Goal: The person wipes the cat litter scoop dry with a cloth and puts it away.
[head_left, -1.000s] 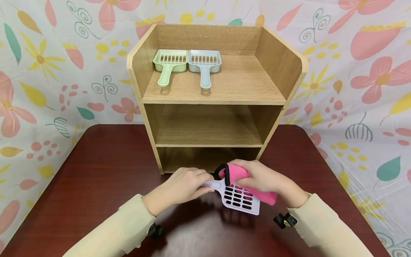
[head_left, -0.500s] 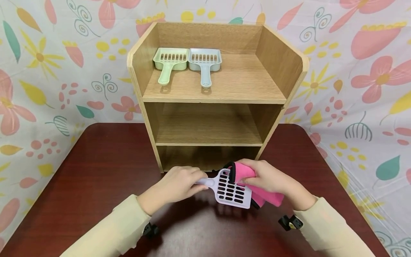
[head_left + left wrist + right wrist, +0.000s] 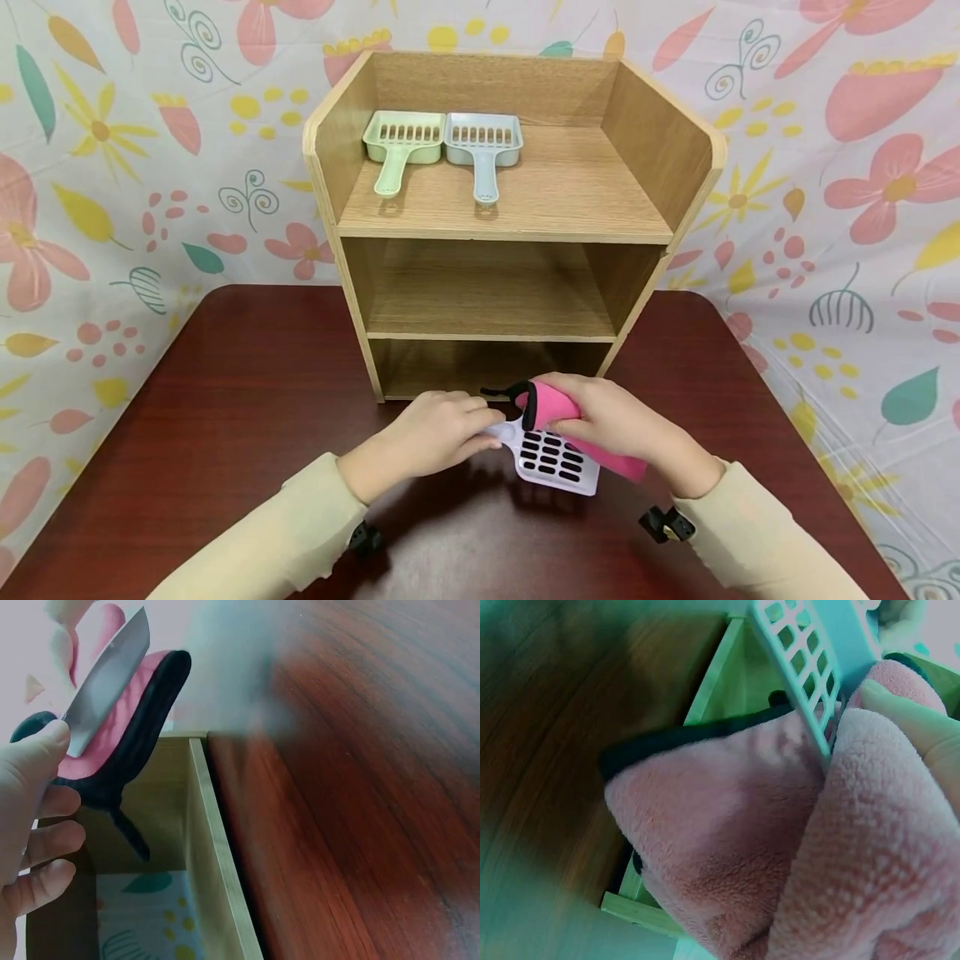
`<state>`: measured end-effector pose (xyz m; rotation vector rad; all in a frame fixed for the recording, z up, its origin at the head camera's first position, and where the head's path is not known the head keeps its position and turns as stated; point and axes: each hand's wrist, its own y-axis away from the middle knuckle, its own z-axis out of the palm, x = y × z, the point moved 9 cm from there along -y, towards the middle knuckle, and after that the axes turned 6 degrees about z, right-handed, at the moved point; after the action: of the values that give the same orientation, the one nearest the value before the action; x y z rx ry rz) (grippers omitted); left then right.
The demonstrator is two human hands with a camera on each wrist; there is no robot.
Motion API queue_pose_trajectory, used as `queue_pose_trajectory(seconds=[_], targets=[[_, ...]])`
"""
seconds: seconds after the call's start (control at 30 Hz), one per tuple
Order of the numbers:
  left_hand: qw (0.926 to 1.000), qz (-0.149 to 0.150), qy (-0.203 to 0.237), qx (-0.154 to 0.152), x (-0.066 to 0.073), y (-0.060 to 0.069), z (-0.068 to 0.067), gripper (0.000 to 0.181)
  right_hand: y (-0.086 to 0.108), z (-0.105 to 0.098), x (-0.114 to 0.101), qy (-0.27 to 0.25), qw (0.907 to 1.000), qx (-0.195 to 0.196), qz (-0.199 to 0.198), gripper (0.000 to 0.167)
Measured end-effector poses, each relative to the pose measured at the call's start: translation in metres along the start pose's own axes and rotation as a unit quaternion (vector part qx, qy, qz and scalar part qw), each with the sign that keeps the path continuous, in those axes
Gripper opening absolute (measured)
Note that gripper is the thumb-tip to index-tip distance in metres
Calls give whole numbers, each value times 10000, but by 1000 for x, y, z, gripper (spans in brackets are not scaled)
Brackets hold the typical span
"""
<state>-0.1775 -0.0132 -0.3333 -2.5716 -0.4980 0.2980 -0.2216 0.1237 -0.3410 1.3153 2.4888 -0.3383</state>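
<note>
A lavender litter scoop [image 3: 553, 463] is held above the table, its slotted blade pointing right. My left hand [image 3: 431, 433] grips its handle, which is mostly hidden under the fingers. My right hand [image 3: 611, 417] holds a pink cloth [image 3: 557, 405] with black edging against the blade, near the neck of the scoop. Seen from the right wrist, the fluffy cloth [image 3: 712, 825] folds around an edge of the blade [image 3: 847, 645], with the thumb pressing on it. The left wrist view shows the blade [image 3: 109, 682] side-on, with cloth behind it.
A wooden shelf unit [image 3: 495, 233] stands on the dark red table [image 3: 255, 367], just beyond the hands. On its top shelf sit a green litter scoop [image 3: 397, 154] and a blue one [image 3: 484, 158], each in a matching tray. Flowered fabric [image 3: 150, 208] hangs behind.
The cloth slid right toward the blade's end half a second ago and is now back left near the neck. The scoop shifted slightly left, then right again, with the left hand.
</note>
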Motion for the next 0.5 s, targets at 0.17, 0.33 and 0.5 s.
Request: queue_pose_trajectory(seconds=[0.17,0.33,0.5], targets=[[10000,53,-5,75,2,-3,-1,22,1,1,-2,-111,9998,-54,-125,49],[9998,-27,-30,214,-1,-1,-1,21,0,7,10,-744,9969,-237,12,45],[9996,-42,-79,257,-3,4,2,22,1,11,20,-922,9952,-266,189,43]])
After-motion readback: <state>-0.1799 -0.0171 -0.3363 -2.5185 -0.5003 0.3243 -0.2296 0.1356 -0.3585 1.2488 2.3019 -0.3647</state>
